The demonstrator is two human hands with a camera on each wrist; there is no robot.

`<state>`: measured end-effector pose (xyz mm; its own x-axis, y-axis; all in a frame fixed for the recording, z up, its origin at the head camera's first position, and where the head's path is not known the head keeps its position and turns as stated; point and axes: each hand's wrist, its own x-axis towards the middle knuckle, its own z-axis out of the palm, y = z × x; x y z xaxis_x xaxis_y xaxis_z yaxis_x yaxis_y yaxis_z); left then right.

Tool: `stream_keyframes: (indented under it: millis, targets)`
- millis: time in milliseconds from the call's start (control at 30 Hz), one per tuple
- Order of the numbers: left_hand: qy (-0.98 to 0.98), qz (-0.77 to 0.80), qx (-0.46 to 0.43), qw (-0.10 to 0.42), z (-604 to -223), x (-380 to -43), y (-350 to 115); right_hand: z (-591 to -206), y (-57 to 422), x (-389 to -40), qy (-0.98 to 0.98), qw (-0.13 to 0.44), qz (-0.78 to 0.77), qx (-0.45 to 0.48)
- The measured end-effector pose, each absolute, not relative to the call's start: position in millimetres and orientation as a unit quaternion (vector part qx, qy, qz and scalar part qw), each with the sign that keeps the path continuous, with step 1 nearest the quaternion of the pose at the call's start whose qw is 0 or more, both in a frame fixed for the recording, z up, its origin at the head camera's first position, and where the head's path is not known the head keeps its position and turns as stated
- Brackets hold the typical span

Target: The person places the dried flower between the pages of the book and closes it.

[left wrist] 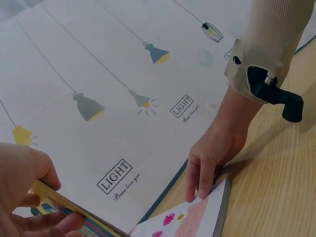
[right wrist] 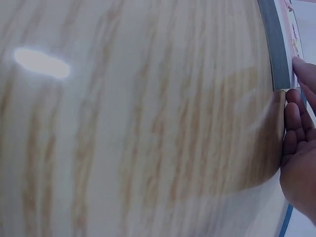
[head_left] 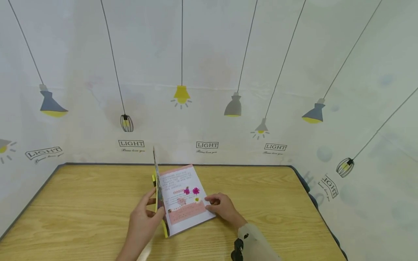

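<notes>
An open book (head_left: pixel 183 195) lies on the table, its white page printed with lines of text, pink panels and flowers. Its yellow-edged cover (left wrist: pixel 74 210) stands nearly upright on the left side. My left hand (head_left: pixel 143 214) grips this cover, thumb on the inner side and fingers behind. At the book's right edge is my right hand (head_left: pixel 223 208), pinching the edge with bent fingers. The right wrist view shows one fingertip (right wrist: pixel 301 69) on the page and the other fingers curled against the dark side of the book (right wrist: pixel 276 44).
The wooden table (head_left: pixel 267 203) has a dark rim and meets a pale wall (head_left: pixel 209 47) printed with hanging lamps and LIGHT signs. A dark device (left wrist: pixel 276 91) is worn on the right wrist, over a light sleeve (head_left: pixel 258 241).
</notes>
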<state>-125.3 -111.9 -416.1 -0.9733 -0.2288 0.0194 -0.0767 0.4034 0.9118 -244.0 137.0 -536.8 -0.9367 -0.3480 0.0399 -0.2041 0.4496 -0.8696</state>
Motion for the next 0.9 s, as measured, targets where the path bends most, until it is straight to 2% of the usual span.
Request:
stream_keyframes:
  millis: [300, 433, 700, 900]
  targets:
    - [-0.845, -0.524, 0.070, 0.080, -418, -136, -91, -527, 144, -246, 0.830, 0.113, -0.532, -0.123]
    - [-0.856, -0.505, 0.056, 0.092, -420, -141, -83, -514, 146, -246, 0.829, 0.112, -0.532, -0.130]
    - [-0.878, -0.466, 0.049, 0.101, -427, -151, -70, -451, 135, -233, 0.819, 0.121, -0.534, -0.172]
    - [-0.890, -0.449, 0.042, 0.075, -432, -160, -57, -416, 123, -222, 0.819, 0.101, -0.519, -0.223]
